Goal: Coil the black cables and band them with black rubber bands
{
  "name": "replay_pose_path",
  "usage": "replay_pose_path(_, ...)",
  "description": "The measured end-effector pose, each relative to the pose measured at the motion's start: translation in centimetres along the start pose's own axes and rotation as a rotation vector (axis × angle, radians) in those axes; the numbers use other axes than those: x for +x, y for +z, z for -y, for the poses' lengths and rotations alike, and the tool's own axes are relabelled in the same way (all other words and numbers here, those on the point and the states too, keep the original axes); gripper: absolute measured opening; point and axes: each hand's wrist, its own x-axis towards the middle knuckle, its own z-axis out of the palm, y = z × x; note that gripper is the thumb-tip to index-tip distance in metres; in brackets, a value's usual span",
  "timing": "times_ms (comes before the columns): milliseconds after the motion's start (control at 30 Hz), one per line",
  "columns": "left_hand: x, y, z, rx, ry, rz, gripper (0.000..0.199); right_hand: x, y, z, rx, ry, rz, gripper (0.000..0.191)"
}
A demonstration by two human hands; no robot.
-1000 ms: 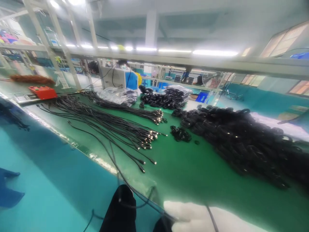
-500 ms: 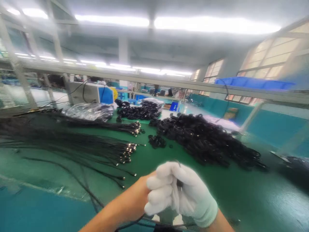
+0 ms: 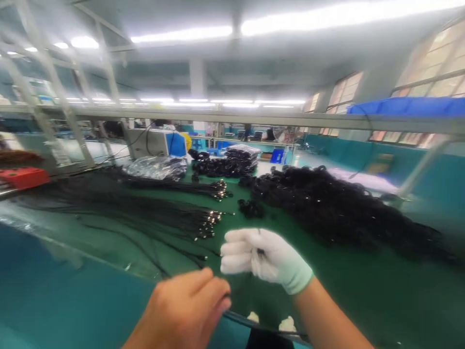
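My left hand (image 3: 185, 303), bare, is in front of the table edge with thumb and fingers pinched together. A small dark bit shows at its fingertips, too blurred to name. Above and to its right is my right hand (image 3: 267, 257), in a white glove with a pale green cuff, its fingers curled in. A small black thing (image 3: 260, 251) shows in its palm, mostly hidden. The hands are apart. Behind them on the green table, a bundle of black cables (image 3: 163, 213) lies with its metal-tipped ends toward the right hand.
A large heap of coiled black cables (image 3: 327, 208) covers the table's right side, with a small pile (image 3: 250, 208) beside it. Clear plastic bags (image 3: 156, 168) lie farther back. A red object (image 3: 23, 178) is at far left. A metal rail (image 3: 225, 115) crosses above.
My hands were together and have parted: the left moved down and left toward me, the right slightly up. The view has turned a little left, showing the red object.
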Motion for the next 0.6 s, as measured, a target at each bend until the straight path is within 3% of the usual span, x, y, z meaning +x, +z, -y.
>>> replay_pose_path(133,4.2,-4.1,1.7,-0.102,-0.137,0.164,0.013,-0.1,1.6,-2.4,-0.010,0.226,0.207,0.051)
replay_pose_path(267,6.1,-4.4,3.0,-0.226,-0.214,0.232,0.009,-0.1,2.8,-3.6,0.053,0.288,0.219,0.047)
replay_pose_path(433,5.7,-1.5,4.8,-0.573,-0.377,0.313,0.017,0.0,3.4,-4.2,0.141,0.201,0.203,0.050)
replay_pose_path(600,0.5,5.3,4.5,-0.818,-0.622,0.355,0.035,0.1,3.1,-2.0,0.201,-0.044,0.103,0.033)
